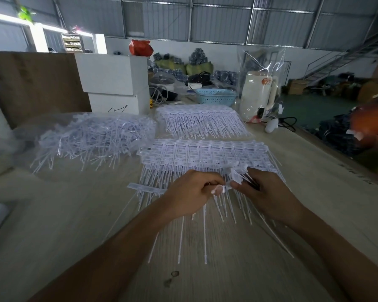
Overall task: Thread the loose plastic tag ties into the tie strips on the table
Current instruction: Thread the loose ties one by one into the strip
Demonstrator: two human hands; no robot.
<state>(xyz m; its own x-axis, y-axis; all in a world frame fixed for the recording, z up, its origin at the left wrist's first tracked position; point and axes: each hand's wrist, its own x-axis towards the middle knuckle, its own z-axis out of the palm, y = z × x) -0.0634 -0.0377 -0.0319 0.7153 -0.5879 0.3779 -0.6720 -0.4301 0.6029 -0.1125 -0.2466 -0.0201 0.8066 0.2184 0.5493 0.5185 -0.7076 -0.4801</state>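
Both hands meet over the table's middle. My left hand (190, 192) has its fingers curled round the white head of a plastic tag tie (219, 189), whose thin tail hangs down toward me. My right hand (263, 192) pinches a small bunch of white tag ties (238, 176) at their heads. Under the hands lies a wide layer of tie strips (205, 153) with tails pointing toward me. A single short strip (144, 188) lies just left of my left hand. A heap of loose ties (92, 138) sits at the left on clear plastic.
A second stack of tie strips (201, 120) lies farther back. Behind it stand white boxes (116, 83), a blue basket (216, 97) and a white jug in a clear bag (257, 92). A brown board (31, 83) leans at the left. The table edge (336, 162) runs along the right.
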